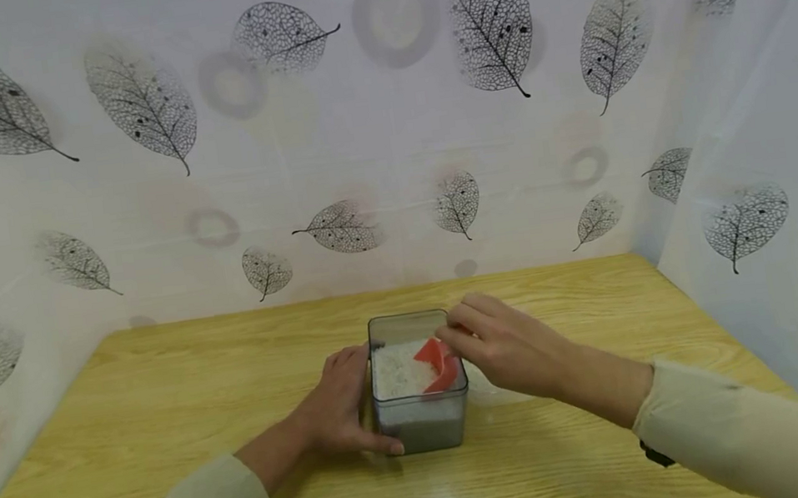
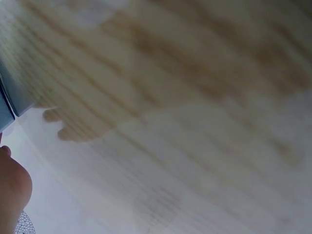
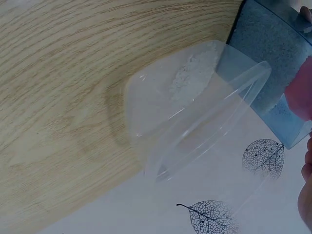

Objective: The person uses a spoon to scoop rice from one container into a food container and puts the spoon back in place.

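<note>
And here we are at the wooden table (image 1: 585,452), with the clear container (image 1: 426,430) directly in front of the person, white grains (image 1: 399,373) lying below its rim; the left hand (image 1: 340,408) cups it from the left, thumb around the near corner, fingers towards the far side; over on the right, the right hand (image 1: 506,344) comes in above the rim, fingers bent in and, it appears, pinching the red scoop (image 1: 443,368) by a handle they hide; the scoop sits inside the container, against its right half, clearly nearer the right hand; its mouth faces left and its long axis seems to run crosswise, back towards those fingers; now the key relation, as I judge it: the transparent bowl (image 3: 151,100), a few grains inside, lies just right of the container, below the right forearm, so scoop and bowl sit side by side across the right wall; whether bowl and container touch, I can't tell.
</note>
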`<action>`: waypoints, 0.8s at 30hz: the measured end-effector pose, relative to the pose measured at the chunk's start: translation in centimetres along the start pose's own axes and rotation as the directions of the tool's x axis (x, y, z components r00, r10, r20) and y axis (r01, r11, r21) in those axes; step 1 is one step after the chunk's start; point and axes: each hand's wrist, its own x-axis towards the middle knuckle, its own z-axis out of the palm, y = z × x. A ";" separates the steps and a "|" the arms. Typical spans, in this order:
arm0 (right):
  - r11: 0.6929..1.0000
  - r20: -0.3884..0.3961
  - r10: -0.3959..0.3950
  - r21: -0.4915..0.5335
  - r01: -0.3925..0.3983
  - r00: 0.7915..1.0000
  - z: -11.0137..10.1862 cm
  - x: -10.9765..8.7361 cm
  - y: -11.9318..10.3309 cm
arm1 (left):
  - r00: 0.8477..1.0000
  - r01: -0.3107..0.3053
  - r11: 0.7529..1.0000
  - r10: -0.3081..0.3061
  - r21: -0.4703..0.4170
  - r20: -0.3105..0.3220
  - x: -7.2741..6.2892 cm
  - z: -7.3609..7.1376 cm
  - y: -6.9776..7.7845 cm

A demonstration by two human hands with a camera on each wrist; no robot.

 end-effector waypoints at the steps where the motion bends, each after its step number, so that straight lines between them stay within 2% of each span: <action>1: 1.000 -0.001 0.001 -0.006 -0.001 1.000 0.0 0.0 0.0 | 1.000 -0.001 1.000 0.001 0.000 0.000 0.0 0.0 0.0; 6: 1.000 -0.024 0.012 -0.014 -0.012 1.000 0.1 -0.3 -0.2 | 1.000 -0.007 1.000 0.007 0.001 -0.006 0.0 0.1 -0.1; 13: 0.995 -0.045 0.076 0.061 -0.073 0.996 0.3 -0.8 -0.5 | 1.000 -0.019 1.000 0.019 0.009 -0.021 0.0 0.2 -0.3; 17: 0.993 -0.054 0.094 0.069 -0.091 0.994 0.4 -1.0 -0.7 | 1.000 -0.020 1.000 0.020 0.020 -0.022 0.0 0.4 -0.4; 20: 0.995 -0.063 0.096 0.046 -0.093 0.993 0.4 -1.1 -0.8 | 1.000 -0.019 1.000 0.020 0.015 -0.023 -0.1 0.4 -0.5; 24: 0.994 -0.067 0.095 -0.039 -0.097 0.993 0.6 -1.2 -0.9 | 0.999 -0.019 1.000 0.019 0.004 -0.028 -0.1 0.3 -0.4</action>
